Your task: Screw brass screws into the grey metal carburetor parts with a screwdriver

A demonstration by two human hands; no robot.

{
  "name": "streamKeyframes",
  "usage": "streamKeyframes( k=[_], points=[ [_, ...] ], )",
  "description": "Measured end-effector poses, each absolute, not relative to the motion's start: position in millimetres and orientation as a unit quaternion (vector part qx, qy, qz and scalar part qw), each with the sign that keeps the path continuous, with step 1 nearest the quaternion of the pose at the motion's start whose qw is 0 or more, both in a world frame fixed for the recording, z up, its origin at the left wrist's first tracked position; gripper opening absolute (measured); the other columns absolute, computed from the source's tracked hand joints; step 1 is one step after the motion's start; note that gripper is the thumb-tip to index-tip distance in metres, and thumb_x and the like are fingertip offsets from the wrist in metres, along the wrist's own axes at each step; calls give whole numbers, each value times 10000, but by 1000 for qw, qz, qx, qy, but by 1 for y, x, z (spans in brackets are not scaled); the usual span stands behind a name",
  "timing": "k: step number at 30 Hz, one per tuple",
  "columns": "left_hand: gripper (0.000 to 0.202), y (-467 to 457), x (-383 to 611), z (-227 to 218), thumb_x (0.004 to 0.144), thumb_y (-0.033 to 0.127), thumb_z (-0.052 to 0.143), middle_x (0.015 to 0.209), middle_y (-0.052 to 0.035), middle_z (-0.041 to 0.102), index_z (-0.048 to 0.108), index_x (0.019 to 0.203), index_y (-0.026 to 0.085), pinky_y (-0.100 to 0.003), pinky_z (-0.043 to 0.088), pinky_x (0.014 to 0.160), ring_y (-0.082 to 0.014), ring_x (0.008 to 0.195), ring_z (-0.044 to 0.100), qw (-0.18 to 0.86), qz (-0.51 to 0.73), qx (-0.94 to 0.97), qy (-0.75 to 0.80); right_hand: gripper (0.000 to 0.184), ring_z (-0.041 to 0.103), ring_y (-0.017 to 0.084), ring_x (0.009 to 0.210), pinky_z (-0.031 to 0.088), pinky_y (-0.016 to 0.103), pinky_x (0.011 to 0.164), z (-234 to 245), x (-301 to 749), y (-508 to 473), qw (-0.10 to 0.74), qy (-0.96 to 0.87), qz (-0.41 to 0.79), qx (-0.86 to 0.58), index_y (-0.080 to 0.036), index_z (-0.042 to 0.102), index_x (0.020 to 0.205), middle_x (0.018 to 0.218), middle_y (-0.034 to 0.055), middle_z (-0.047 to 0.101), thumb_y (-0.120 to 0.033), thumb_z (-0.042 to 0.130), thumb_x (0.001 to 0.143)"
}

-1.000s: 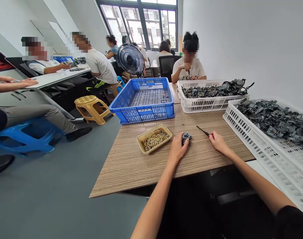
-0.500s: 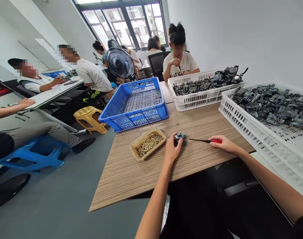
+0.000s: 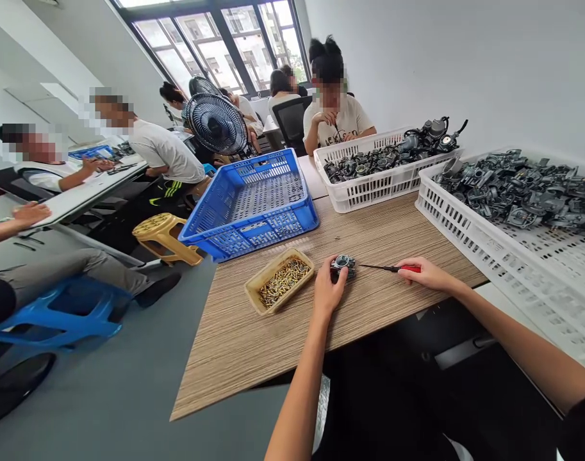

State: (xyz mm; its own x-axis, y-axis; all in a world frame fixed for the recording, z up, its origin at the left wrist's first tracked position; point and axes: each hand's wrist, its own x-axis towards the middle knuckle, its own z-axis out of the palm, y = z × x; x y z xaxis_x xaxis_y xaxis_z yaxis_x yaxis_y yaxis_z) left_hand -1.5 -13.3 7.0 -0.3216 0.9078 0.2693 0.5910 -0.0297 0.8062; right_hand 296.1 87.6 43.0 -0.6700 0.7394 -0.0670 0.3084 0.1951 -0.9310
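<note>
My left hand is closed around a small dark metal part with a round opening, which looks like a carburetor body, on the wood-grain table. A screwdriver with a red and black handle lies in the grip of my right hand. Its thin shaft points left, the tip just short of the metal part. Left of my left hand sits a tan tray holding many small brass-coloured pieces.
Behind the tray stands a blue crate. Two white crates, one at the back and one at the right, hold dark metal parts. A person works across the table. A fan and a yellow stool are at the left.
The whole view has shifted slightly, so the scene sits a little further left. Both hands keep their holds, and the screwdriver tip stays close to the metal part.
</note>
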Motion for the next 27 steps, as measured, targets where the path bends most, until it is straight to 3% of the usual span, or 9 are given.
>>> streamKeyframes(
  k=[15,22,27],
  points=[
    [346,-14,0,12,1027,376,582,1224,-77,765,615,1345,244,-375,569,1011,-231,1092,726,183,448,554,677,420,652,230,744,489,328,740,47,293,84,161,-780,508,-330,-193,804,957,739,38,754,-578,638,981],
    [341,-13,-1,8,1021,389,586,1171,-75,768,618,1324,236,-357,571,966,-221,1030,728,176,457,558,670,389,666,236,795,493,332,780,45,292,85,160,-789,494,-330,-206,772,875,796,45,775,-548,631,992],
    [338,-14,-1,10,997,392,615,1156,-66,772,631,1296,236,-340,581,935,-204,977,732,183,465,552,668,387,609,206,690,469,314,685,45,292,84,147,-787,491,-344,-210,761,945,742,17,719,-566,620,992]
  ],
)
